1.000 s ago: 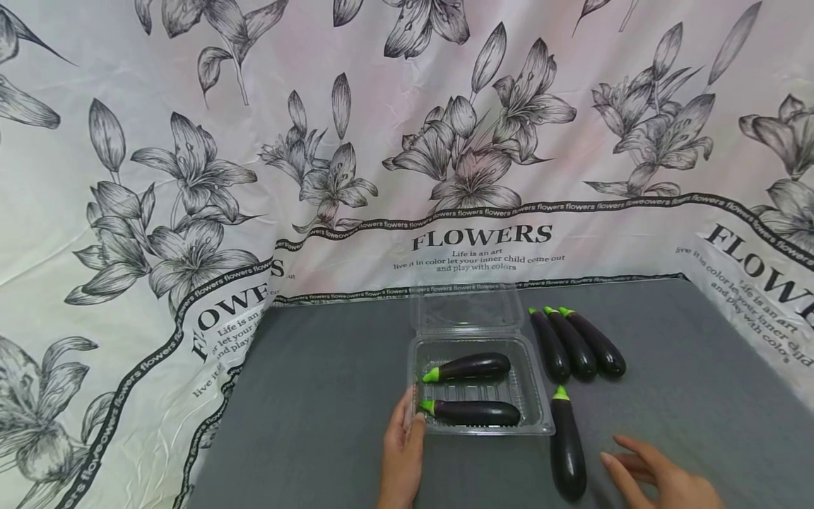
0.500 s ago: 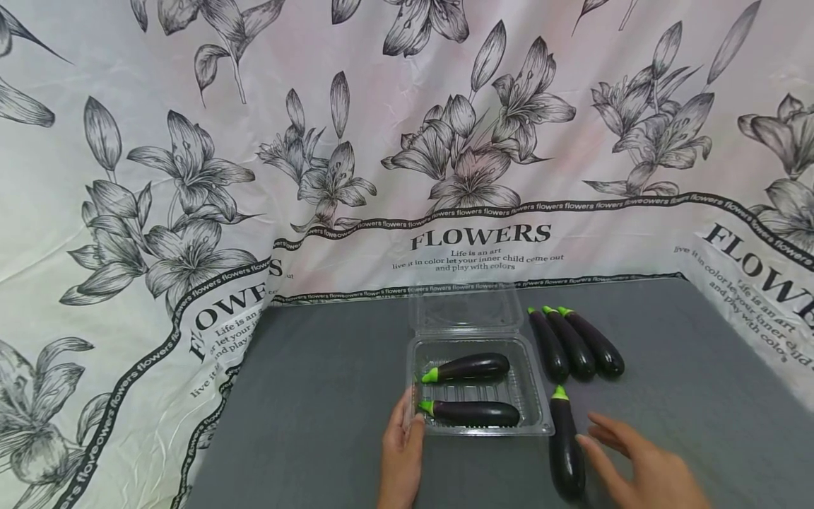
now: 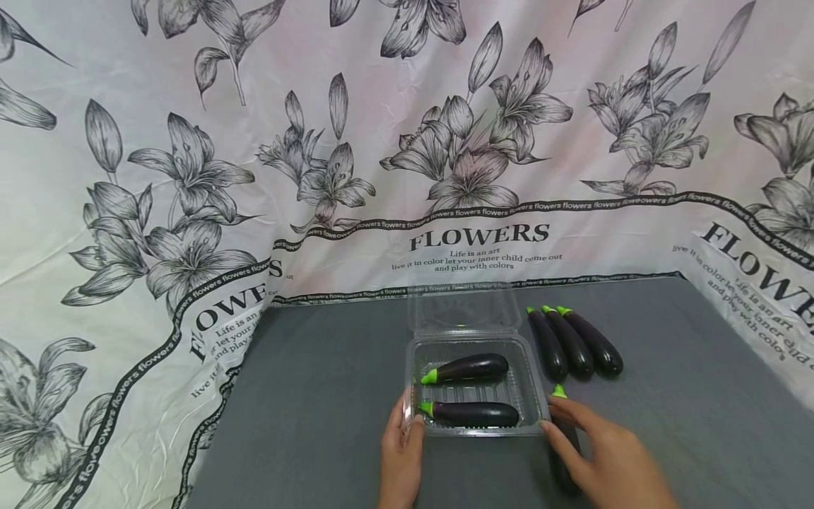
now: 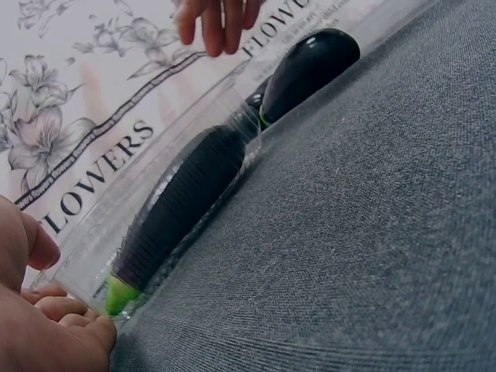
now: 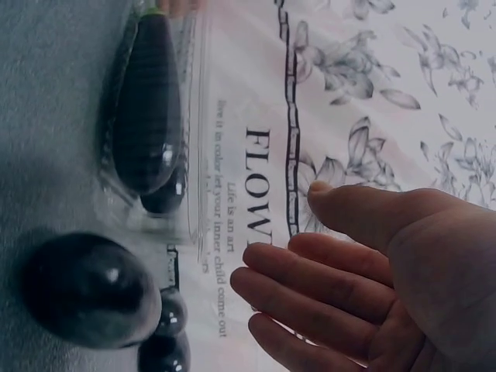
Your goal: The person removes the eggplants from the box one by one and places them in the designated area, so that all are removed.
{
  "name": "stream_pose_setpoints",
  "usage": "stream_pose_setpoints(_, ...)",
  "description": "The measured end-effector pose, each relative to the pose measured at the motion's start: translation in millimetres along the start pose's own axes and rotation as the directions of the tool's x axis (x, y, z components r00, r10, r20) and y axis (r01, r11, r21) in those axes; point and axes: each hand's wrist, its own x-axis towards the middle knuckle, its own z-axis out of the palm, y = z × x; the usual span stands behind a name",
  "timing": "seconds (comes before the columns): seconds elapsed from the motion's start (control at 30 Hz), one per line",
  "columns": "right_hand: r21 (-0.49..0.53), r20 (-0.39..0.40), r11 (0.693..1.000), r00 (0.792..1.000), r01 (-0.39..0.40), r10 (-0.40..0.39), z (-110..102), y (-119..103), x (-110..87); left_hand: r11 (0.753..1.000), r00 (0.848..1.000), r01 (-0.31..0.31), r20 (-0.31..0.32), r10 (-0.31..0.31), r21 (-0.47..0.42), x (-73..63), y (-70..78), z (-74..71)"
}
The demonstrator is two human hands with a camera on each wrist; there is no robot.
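A hinged clear plastic container point(image 3: 467, 430) lies with its lid point(image 3: 467, 311) raised back. Inside are two dark eggplants with green stems, a rear eggplant point(image 3: 473, 367) and a front eggplant point(image 3: 473, 414). My left hand point(image 3: 402, 452) grips the container's left front corner, thumb point(image 4: 39, 244) at the wall and fingers low by the stem. Over a loose eggplant point(image 3: 562, 478) beside the container hovers my right hand point(image 3: 613, 452), partly covering it. The right wrist view shows that hand's fingers point(image 5: 310, 287) extended, apart from the loose eggplant point(image 5: 89, 291).
Three more eggplants lie side by side at the back right, the outermost eggplant point(image 3: 594, 343) slanting right. A grey cloth point(image 3: 318, 396) covers the table. Behind and at both sides hangs a white flower-printed curtain point(image 3: 318, 261).
My right hand has moved left from beside the loose eggplant to over it, near the container's right front corner. My left hand and the container have stayed put.
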Motion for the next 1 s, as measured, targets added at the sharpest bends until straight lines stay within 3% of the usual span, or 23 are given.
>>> stream_pose_setpoints(0.4,0.023,0.028,0.998,0.998,0.064,-0.064,8,-10,7.7,1.000,1.000,-0.006,-0.008,0.006,-0.020,-0.2,-0.9,-1.7)
stream_pose_setpoints(0.73,0.000,0.127,1.000,0.992,0.021,-0.020,13,-21,15.7,0.999,1.000,0.006,-0.005,-0.006,-0.039,-0.2,-1.9,-3.4)
stream_pose_setpoints(1.0,0.026,0.055,0.990,0.989,0.135,-0.137,18,-25,13.1,0.999,1.000,-0.005,-0.005,0.005,-0.043,-1.0,-1.8,-4.2)
